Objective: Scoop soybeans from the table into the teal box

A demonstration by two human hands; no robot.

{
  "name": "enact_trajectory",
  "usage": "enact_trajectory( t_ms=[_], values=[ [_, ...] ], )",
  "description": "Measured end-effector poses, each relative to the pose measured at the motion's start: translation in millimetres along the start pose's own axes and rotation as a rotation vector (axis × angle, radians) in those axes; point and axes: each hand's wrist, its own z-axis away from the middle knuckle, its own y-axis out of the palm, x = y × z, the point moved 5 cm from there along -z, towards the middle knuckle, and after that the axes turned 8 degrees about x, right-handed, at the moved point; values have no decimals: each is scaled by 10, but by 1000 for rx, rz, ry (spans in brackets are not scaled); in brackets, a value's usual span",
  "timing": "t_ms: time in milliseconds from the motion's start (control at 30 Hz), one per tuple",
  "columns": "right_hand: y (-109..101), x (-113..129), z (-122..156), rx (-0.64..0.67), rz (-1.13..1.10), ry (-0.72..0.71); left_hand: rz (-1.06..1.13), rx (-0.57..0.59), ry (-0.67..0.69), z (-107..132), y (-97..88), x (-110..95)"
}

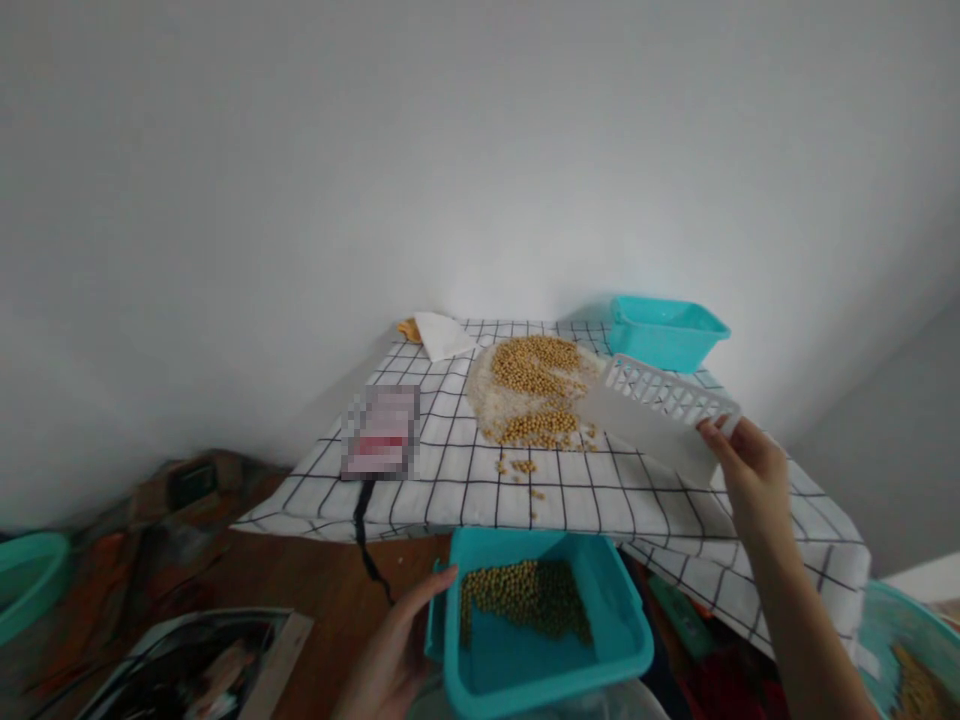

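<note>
My left hand (394,640) grips the left rim of a turquoise plastic bin (517,545), thumb on the edge, at the table's front edge. Yellow, soybean-like beans (510,580) lie inside it, with darker greenish ones to the right. My right hand (754,480) pinches the right end of a white plastic basket (660,435) with a slotted side, tilted over the table. Left of that basket, a pile of yellow beans (536,365) spreads over a pale round patch (484,390). Whether the patch is grain or a mat, I cannot tell. Several loose beans lie in front.
A checked cloth (442,490) covers the table. A second turquoise bin (660,345) stands at the back right. White paper (442,335) lies at the back left, near a blurred pinkish packet (381,430). An open box (202,660) and basins (34,580) stand on the floor.
</note>
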Motion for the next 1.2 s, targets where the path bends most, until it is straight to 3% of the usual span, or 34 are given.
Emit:
enact_trajectory(
  t_ms=[333,533,733,900,1200],
  values=[
    [-144,117,282,-75,74,95,-30,-15,-14,0,39,-15],
    [-161,226,417,-68,122,66,-20,2,-29,27,16,6],
    [19,400,477,21,7,51,-54,1,2,52,24,-18],
    [225,406,515,114,-1,57,-47,-16,18,66,39,-42],
    [237,392,565,134,-4,68,-44,21,70,18,-74,-9]
  ],
)
